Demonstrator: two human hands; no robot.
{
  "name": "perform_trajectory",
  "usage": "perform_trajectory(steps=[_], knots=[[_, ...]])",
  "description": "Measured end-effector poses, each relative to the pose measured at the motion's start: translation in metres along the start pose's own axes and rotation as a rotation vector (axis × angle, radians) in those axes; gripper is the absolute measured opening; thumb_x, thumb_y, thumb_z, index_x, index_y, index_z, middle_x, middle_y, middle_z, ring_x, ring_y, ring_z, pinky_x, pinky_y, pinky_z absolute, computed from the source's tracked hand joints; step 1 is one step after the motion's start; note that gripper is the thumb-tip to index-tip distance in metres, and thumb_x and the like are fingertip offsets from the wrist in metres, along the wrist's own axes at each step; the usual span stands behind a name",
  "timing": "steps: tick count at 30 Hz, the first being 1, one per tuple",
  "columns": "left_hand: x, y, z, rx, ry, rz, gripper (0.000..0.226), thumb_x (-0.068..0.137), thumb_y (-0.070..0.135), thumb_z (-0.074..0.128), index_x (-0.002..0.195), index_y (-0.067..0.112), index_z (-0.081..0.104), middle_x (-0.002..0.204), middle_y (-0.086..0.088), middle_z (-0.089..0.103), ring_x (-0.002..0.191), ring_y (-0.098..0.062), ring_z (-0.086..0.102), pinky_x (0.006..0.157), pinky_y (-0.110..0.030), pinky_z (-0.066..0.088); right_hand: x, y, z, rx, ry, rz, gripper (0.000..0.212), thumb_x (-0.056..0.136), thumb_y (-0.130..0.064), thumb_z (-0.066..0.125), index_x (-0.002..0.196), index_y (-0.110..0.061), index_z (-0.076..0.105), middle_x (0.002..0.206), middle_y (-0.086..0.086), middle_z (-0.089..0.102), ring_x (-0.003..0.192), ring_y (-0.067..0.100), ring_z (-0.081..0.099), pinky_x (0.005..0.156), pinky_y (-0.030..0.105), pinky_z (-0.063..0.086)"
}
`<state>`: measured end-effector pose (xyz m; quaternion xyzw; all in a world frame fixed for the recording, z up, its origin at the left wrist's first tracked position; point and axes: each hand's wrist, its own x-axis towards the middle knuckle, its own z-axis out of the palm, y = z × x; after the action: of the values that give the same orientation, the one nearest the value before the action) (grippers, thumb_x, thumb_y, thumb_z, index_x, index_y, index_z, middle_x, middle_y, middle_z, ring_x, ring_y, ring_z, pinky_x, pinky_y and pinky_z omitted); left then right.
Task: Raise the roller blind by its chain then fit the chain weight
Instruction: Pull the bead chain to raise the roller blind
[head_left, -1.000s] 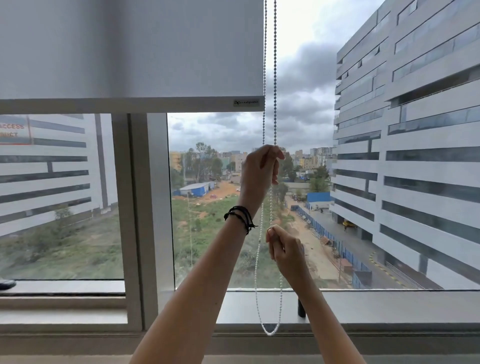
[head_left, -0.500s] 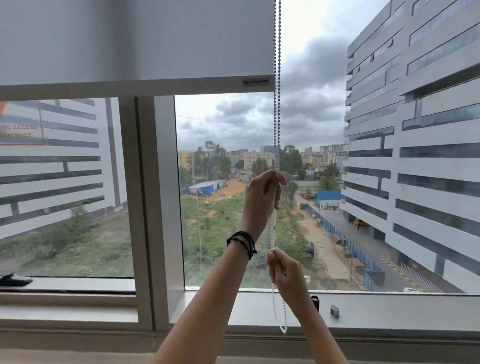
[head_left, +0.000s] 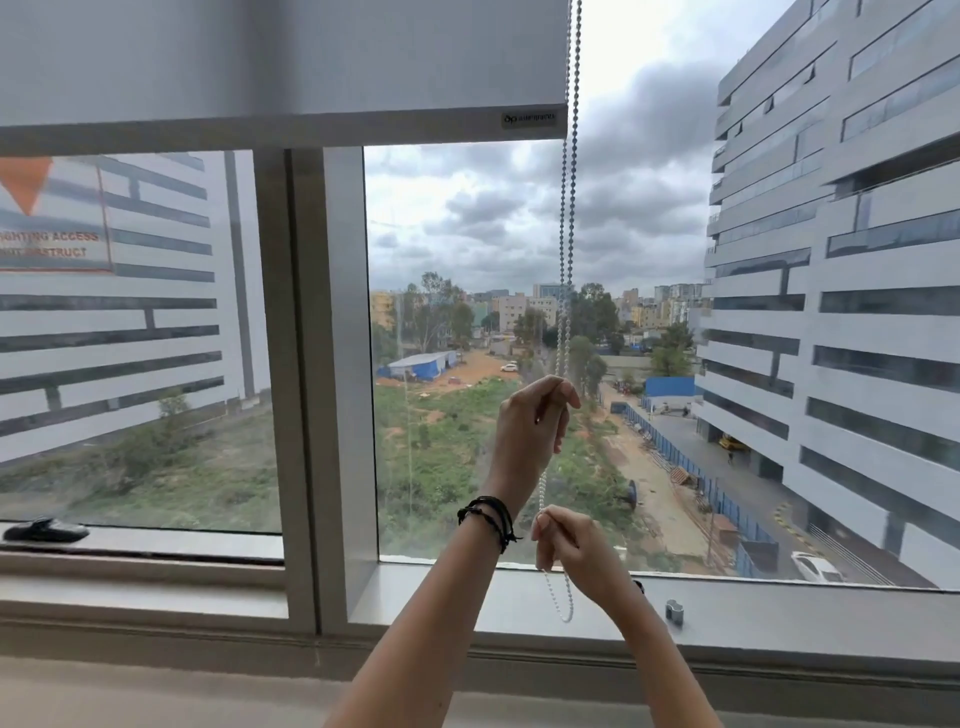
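The grey roller blind (head_left: 280, 62) covers the top of the window, and its bottom bar (head_left: 280, 130) hangs just above the view outside. A white bead chain (head_left: 569, 208) drops beside the blind's right edge. My left hand (head_left: 530, 421), with black bands on its wrist, pinches the chain at mid-height. Lower down, my right hand (head_left: 566, 545) grips the chain, and the chain's loop end (head_left: 563, 608) dangles below it over the sill. A small grey chain weight (head_left: 674, 612) stands on the sill, right of my right wrist.
The grey window sill (head_left: 779, 613) runs across below the glass. A vertical window post (head_left: 332, 364) stands left of my arms. A black window handle (head_left: 44, 530) lies on the left frame. A small black item (head_left: 639, 586) peeks out behind my right wrist.
The blind's bottom bar has risen higher on the window. Both hands have moved down along the chain, and the view has shifted so the weight on the sill shows.
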<state>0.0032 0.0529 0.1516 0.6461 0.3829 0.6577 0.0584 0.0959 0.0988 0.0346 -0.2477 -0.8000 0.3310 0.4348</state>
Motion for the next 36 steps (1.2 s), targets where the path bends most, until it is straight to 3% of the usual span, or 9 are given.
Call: perform_trajectory(steps=[5, 10, 13, 19, 23, 28, 36], knots=[[0.005, 0.008, 0.0, 0.042, -0.045, -0.009, 0.033, 0.097, 0.007, 0.045, 0.07, 0.022, 0.056, 0.047, 0.005, 0.047, 0.037, -0.004, 0.04, 0.041, -0.022, 0.036, 0.018, -0.026, -0.023, -0.095, 0.139, -0.061, 0.023, 0.091, -0.003, 0.052, 0.081, -0.022, 0.061, 0.075, -0.001, 0.067, 0.068, 0.009, 0.063, 0.066, 0.024, 0.053], [0.006, 0.011, 0.003, 0.036, -0.043, -0.007, 0.03, 0.094, 0.0, 0.045, 0.072, 0.016, 0.059, 0.048, 0.007, 0.049, 0.039, -0.003, 0.043, 0.042, -0.018, 0.037, 0.039, -0.081, -0.048, 0.004, 0.538, -0.214, 0.019, 0.092, 0.001, 0.047, 0.085, -0.009, 0.061, 0.07, 0.0, 0.064, 0.061, 0.003, 0.063, 0.059, 0.014, 0.052], [0.004, 0.012, 0.003, 0.002, -0.041, 0.018, 0.031, 0.095, 0.002, 0.045, 0.072, 0.018, 0.059, 0.047, 0.007, 0.047, 0.039, -0.004, 0.041, 0.043, -0.017, 0.037, 0.055, -0.11, -0.063, 0.05, 0.706, -0.298, 0.022, 0.092, 0.004, 0.04, 0.089, -0.006, 0.06, 0.072, 0.006, 0.063, 0.06, 0.007, 0.06, 0.057, 0.017, 0.051], [0.004, 0.013, 0.001, 0.004, -0.063, 0.033, 0.032, 0.097, 0.008, 0.045, 0.07, 0.022, 0.057, 0.048, 0.001, 0.047, 0.042, -0.012, 0.044, 0.047, -0.03, 0.042, 0.089, -0.16, -0.073, 0.144, 0.49, -0.301, 0.024, 0.099, -0.009, 0.034, 0.11, -0.004, 0.054, 0.088, 0.003, 0.064, 0.076, 0.01, 0.064, 0.066, 0.019, 0.053], [0.008, 0.011, 0.0, 0.019, -0.081, 0.031, 0.033, 0.097, 0.005, 0.044, 0.07, 0.02, 0.057, 0.047, 0.004, 0.048, 0.041, -0.009, 0.045, 0.046, -0.029, 0.044, 0.108, -0.186, -0.078, 0.178, 0.455, -0.349, 0.024, 0.099, -0.007, 0.035, 0.113, -0.001, 0.054, 0.088, 0.004, 0.065, 0.057, -0.001, 0.059, 0.055, 0.013, 0.049], [0.017, 0.002, -0.004, 0.053, -0.123, 0.016, 0.033, 0.095, -0.001, 0.043, 0.071, 0.016, 0.057, 0.046, 0.006, 0.048, 0.038, -0.003, 0.043, 0.044, -0.018, 0.042, 0.125, -0.192, -0.082, 0.186, 0.5, -0.378, 0.021, 0.097, -0.004, 0.039, 0.104, -0.003, 0.059, 0.071, 0.001, 0.063, 0.043, -0.001, 0.049, 0.045, 0.013, 0.042], [0.028, -0.005, -0.009, 0.122, -0.199, 0.03, 0.035, 0.095, 0.0, 0.044, 0.068, 0.021, 0.053, 0.048, 0.005, 0.049, 0.04, -0.003, 0.046, 0.048, -0.017, 0.045, 0.134, -0.176, -0.093, 0.057, 0.498, -0.468, 0.029, 0.088, 0.016, 0.035, 0.085, -0.001, 0.059, 0.059, 0.004, 0.059, 0.048, 0.003, 0.057, 0.051, 0.014, 0.049]])
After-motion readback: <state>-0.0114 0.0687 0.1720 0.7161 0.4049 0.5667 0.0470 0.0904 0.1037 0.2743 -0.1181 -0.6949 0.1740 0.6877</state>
